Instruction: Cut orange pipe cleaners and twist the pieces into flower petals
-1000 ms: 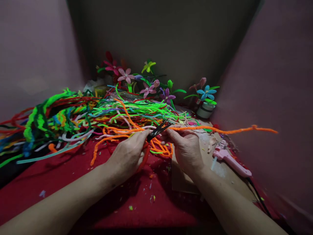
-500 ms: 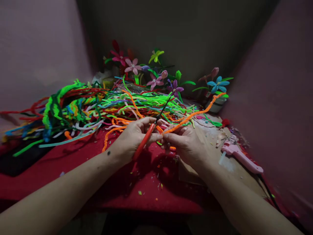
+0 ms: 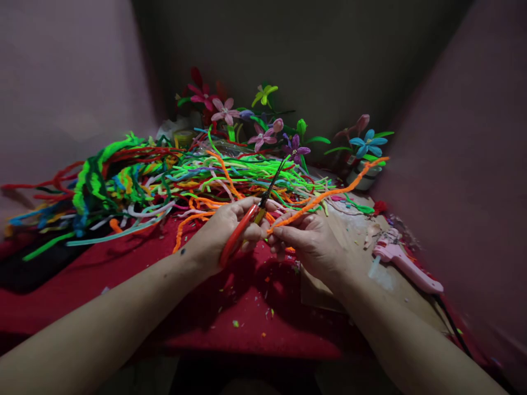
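Observation:
My left hand (image 3: 224, 233) is closed around a pair of scissors (image 3: 240, 233) with orange-red handles, the dark blades pointing up and away over the pile. In my right hand (image 3: 310, 236) an orange pipe cleaner (image 3: 329, 193) is pinched between thumb and fingers. Its long end slants up to the right, and its near end lies between the two hands. The fingertips of both hands are close together; whether they touch is hard to make out. More orange fuzzy stem shows behind and below the fingers.
A heap of coloured pipe cleaners (image 3: 193, 175) spreads beyond my hands. Behind it stand fuzzy flowers, among them a pink one (image 3: 225, 111) and a blue one (image 3: 368, 144). A pink glue gun (image 3: 405, 263) lies on cardboard (image 3: 415, 304) at right. Scraps dot the red cloth (image 3: 247, 334).
The scissors have turned slightly in my left hand, showing more of the handle and a yellowish part. The orange pipe cleaner's far end has shifted a little to the right.

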`<move>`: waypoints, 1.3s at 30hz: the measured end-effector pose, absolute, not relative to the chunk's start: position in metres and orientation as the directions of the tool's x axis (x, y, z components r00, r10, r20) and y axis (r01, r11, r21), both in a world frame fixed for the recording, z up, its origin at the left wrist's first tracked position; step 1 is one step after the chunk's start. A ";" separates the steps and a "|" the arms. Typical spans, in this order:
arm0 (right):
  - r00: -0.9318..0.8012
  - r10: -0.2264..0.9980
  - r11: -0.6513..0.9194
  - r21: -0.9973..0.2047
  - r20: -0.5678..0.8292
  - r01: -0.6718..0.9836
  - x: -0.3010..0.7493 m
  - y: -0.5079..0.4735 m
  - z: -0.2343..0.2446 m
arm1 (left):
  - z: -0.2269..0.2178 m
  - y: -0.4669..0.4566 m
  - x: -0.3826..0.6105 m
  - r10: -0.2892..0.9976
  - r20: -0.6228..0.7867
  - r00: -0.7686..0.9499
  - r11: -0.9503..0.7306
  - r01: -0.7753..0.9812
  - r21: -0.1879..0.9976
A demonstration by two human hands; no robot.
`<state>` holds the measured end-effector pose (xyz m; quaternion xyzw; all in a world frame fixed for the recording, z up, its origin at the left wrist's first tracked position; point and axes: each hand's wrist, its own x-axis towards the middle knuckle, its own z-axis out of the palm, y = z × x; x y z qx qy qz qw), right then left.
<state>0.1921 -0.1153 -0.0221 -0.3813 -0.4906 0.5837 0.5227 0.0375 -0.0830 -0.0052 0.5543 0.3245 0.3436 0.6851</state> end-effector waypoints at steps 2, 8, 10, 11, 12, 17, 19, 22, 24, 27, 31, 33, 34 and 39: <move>-0.155 0.985 0.038 -0.969 0.078 -0.243 0.193 -0.115 -0.022 | -0.002 -0.085 0.039 0.839 -0.062 0.540 0.148 -0.117 0.982; -0.160 0.985 0.029 -0.971 0.069 -0.237 0.195 -0.117 -0.020 | 0.001 -0.087 0.039 0.841 -0.017 0.541 0.097 -0.120 0.988; -0.154 0.985 0.036 -0.968 0.077 -0.249 0.194 -0.117 -0.020 | 0.000 -0.086 0.038 0.837 -0.015 0.546 0.097 -0.121 0.988; -0.149 0.985 0.041 -0.966 0.081 -0.256 0.194 -0.118 -0.020 | 0.000 -0.086 0.038 0.837 -0.014 0.547 0.094 -0.119 0.988; -0.147 0.986 0.044 -0.964 0.084 -0.262 0.194 -0.118 -0.020 | -0.001 -0.085 0.037 0.839 -0.011 0.544 0.089 -0.118 0.989; -0.148 0.986 0.028 -0.961 0.072 -0.275 0.195 -0.117 -0.021 | -0.005 -0.084 0.035 0.837 0.021 0.546 0.066 -0.139 0.988; -0.129 0.989 0.038 -0.963 0.074 -0.265 0.195 -0.116 -0.021 | -0.006 -0.084 0.035 0.838 0.033 0.545 0.054 -0.144 0.988; -0.118 0.990 0.045 -0.967 0.076 -0.250 0.196 -0.116 -0.021 | -0.008 -0.083 0.035 0.849 0.039 0.527 0.038 -0.135 0.990; -0.113 0.991 0.044 -0.969 0.074 -0.244 0.196 -0.115 -0.021 | -0.010 -0.082 0.034 0.846 0.049 0.531 0.033 -0.145 0.989; -0.099 0.993 0.039 -0.971 0.064 -0.237 0.195 -0.115 -0.020 | -0.012 -0.082 0.033 0.830 0.061 0.555 0.039 -0.166 0.985; -0.113 0.991 0.037 -0.964 0.068 -0.262 0.195 -0.115 -0.021 | -0.009 -0.085 0.035 0.830 0.031 0.556 0.069 -0.159 0.985; -0.121 0.990 0.040 -0.960 0.076 -0.277 0.195 -0.115 -0.021 | -0.006 -0.086 0.037 0.839 0.018 0.543 0.071 -0.142 0.987; -0.121 0.990 0.042 -0.959 0.078 -0.281 0.196 -0.115 -0.022 | -0.005 -0.087 0.037 0.844 0.017 0.536 0.061 -0.127 0.990; 0.007 0.996 0.089 -0.958 0.091 -0.272 0.197 -0.112 -0.021 | -0.010 -0.081 0.034 0.906 0.182 0.383 -0.236 0.100 0.967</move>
